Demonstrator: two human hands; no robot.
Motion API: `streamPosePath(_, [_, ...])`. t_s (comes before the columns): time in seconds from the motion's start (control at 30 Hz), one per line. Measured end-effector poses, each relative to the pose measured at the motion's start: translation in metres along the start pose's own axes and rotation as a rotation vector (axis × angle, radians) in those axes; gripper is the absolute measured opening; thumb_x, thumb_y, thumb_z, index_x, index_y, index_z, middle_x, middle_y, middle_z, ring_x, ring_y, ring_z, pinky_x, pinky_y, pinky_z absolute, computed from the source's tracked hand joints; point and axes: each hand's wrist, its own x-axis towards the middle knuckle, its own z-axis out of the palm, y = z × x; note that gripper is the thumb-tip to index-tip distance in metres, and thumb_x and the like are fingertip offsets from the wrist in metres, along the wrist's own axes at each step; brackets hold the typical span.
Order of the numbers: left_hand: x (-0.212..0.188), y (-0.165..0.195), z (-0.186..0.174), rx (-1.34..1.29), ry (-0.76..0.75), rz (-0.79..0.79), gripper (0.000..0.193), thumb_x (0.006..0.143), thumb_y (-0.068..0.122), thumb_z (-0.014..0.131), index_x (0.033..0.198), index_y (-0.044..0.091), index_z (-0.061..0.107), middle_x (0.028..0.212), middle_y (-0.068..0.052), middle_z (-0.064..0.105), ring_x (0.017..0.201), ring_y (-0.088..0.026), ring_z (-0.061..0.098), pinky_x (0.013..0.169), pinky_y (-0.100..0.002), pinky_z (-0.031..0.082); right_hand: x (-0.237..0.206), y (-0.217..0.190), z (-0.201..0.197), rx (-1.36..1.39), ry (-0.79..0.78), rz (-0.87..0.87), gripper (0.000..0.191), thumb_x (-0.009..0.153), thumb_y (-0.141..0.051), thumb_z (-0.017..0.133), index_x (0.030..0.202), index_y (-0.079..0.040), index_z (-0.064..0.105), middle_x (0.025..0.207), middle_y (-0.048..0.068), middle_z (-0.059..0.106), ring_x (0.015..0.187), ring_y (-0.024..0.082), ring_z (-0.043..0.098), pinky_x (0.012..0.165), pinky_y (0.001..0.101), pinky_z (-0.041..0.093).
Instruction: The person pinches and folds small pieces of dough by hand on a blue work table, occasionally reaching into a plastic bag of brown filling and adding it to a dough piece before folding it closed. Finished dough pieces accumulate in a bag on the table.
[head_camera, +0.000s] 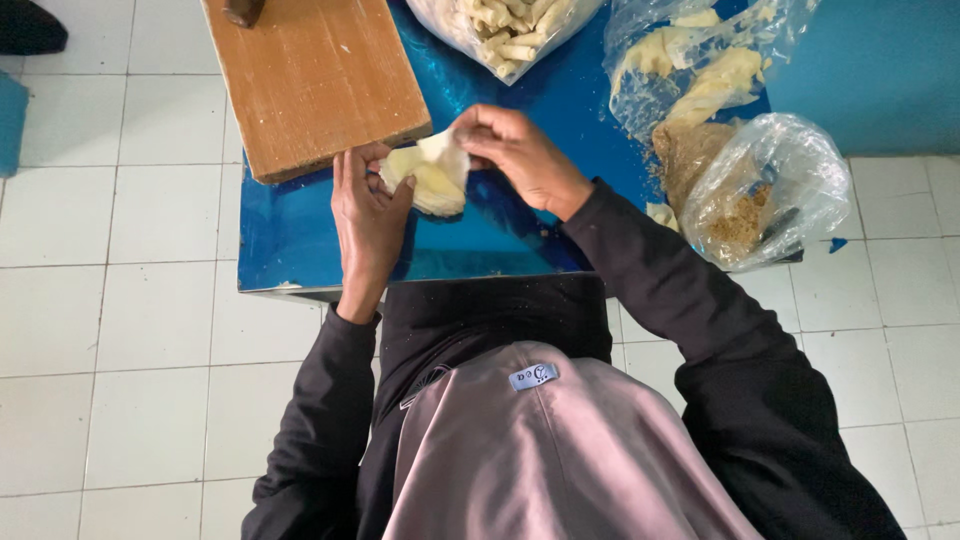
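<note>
A pale yellow, soft folded sheet of dough (432, 178) sits between both hands above the shiny blue table (300, 235). My left hand (368, 215) cradles it from the left, palm up, with the fingers curled round its edge. From the right, my right hand (518, 150) pinches the sheet's upper edge between thumb and fingers. Both arms wear dark sleeves.
A wooden board (315, 80) lies on the table's left part. At the back is a clear bag of pale rolled sticks (505, 35). To the right are a bag of pale dough sheets (700, 70) and a bag of brown crumbs (765, 195). White floor tiles surround the table.
</note>
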Motion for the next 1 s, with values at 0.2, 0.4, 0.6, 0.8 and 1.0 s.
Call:
streamPosePath(0.2, [-0.002, 0.002, -0.002, 0.013, -0.003, 0.005, 0.044, 0.083, -0.002, 0.082, 0.119, 0.001, 0.057, 0.107, -0.009, 0.054, 0.076, -0.015, 0.048, 0.068, -0.028, 0.047, -0.055, -0.032, -0.038, -0.897, 0.058, -0.233, 0.011, 0.106, -0.023, 0.068, 0.104, -0.012, 0.068, 0.106, -0.003, 0.073, 0.099, 0.003, 0.069, 0.085, 0.0243, 0.052])
streamPosePath(0.4, [-0.003, -0.001, -0.003, 0.026, -0.002, 0.036, 0.042, 0.085, -0.003, 0.081, 0.119, 0.001, 0.057, 0.109, -0.009, 0.054, 0.078, -0.015, 0.049, 0.068, -0.028, 0.047, -0.116, -0.034, -0.058, -1.456, -0.388, -0.54, 0.01, 0.089, -0.02, 0.07, 0.098, -0.019, 0.074, 0.112, -0.002, 0.074, 0.11, 0.014, 0.064, 0.1, 0.041, 0.03])
streamPosePath(0.6, [-0.003, 0.011, -0.01, 0.062, -0.016, 0.047, 0.047, 0.087, 0.0, 0.083, 0.127, 0.001, 0.057, 0.113, -0.012, 0.052, 0.083, -0.019, 0.052, 0.074, -0.03, 0.049, -0.134, -0.087, -0.125, -1.667, -0.147, -0.133, 0.01, 0.101, -0.021, 0.066, 0.103, -0.017, 0.075, 0.104, -0.001, 0.075, 0.086, 0.014, 0.064, 0.102, 0.0415, 0.035])
streamPosePath(0.8, [-0.012, 0.046, -0.011, 0.234, 0.12, 0.247, 0.052, 0.088, -0.002, 0.08, 0.133, 0.001, 0.054, 0.127, -0.018, 0.049, 0.115, -0.037, 0.05, 0.1, -0.045, 0.042, -0.099, -0.096, -0.097, -1.13, 0.233, -0.356, 0.006, 0.11, -0.015, 0.067, 0.111, -0.009, 0.069, 0.105, 0.003, 0.075, 0.094, 0.014, 0.074, 0.08, 0.0322, 0.058])
streamPosePath(1.0, [-0.028, 0.065, 0.001, 0.234, -0.046, 0.315, 0.038, 0.089, -0.002, 0.073, 0.125, 0.006, 0.064, 0.123, -0.014, 0.059, 0.114, -0.036, 0.052, 0.1, -0.046, 0.043, -0.119, -0.034, -0.02, -1.472, 0.095, -0.586, 0.015, 0.098, -0.007, 0.071, 0.113, -0.009, 0.071, 0.107, 0.005, 0.077, 0.096, 0.018, 0.072, 0.094, 0.0383, 0.045])
